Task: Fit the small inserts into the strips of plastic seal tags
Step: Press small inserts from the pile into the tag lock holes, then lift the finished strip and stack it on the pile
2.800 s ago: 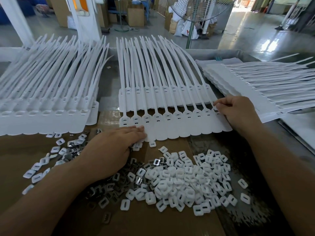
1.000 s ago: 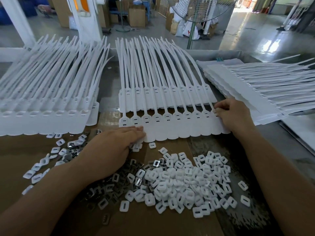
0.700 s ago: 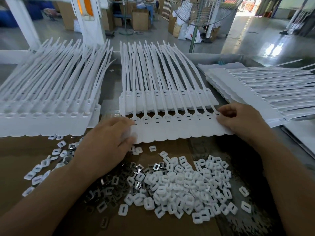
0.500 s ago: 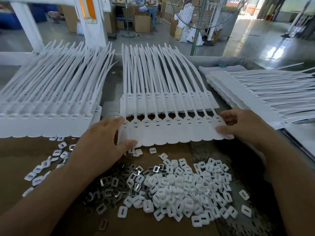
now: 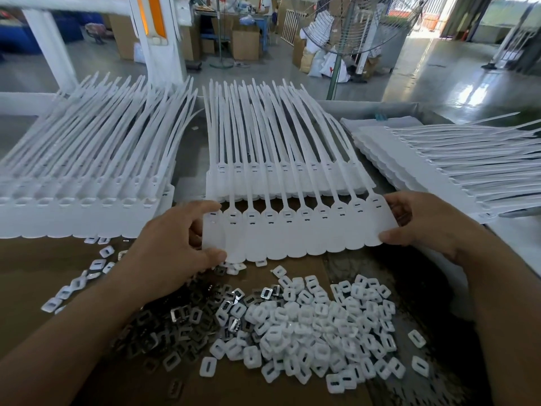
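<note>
Left hand [image 5: 172,247] pinches the left end of one strip [image 5: 292,232], thumb on the near edge and fingers curled over the far edge. Right hand [image 5: 424,224] pinches the right end the same way. The strip spans between both hands, just in front of the centre stack [image 5: 281,183], with its tails lying across that stack. Whether its heads carry inserts cannot be told. White inserts [image 5: 316,326] lie heaped on the cardboard [image 5: 44,273] near the strip. Metal clips [image 5: 181,320] lie beside them, under the left wrist. Further stacks sit left [image 5: 73,218] and right [image 5: 439,165].
</note>
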A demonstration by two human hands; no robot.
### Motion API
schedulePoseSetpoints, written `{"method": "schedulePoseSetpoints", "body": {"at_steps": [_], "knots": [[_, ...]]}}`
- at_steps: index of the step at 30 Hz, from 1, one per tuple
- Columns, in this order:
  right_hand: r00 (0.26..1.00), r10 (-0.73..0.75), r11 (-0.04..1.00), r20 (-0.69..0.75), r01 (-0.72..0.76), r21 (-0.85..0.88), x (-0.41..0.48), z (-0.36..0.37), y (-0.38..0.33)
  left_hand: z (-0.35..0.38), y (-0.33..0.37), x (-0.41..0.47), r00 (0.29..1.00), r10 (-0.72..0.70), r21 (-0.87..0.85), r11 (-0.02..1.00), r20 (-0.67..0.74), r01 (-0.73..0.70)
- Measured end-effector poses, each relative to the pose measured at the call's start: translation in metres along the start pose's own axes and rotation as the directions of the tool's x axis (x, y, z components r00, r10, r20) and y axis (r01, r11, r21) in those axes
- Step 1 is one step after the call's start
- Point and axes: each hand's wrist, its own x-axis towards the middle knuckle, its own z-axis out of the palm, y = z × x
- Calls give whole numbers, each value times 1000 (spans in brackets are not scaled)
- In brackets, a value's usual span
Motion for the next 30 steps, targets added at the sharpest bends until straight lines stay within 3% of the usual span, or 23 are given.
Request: {"method": "schedulePoseSetpoints", "body": {"at_steps": [11,19,25,30], "knots": [[979,-93,993,-181,104,49,1,-6,0,-4,8,0,982,94,-111,987,-161,-113],[900,-160,947,-405,256,196,5,9,-5,-8,12,8,948,82,-66,992,-308,-108],[836,-116,942,-536,263,208,18,17,-4,-9,20,32,941,87,-42,993,-327,-107],[799,-95,962,-593,228,153,31,25,-2,4,15,54,945,9,-64,997,-326,-32]]}}
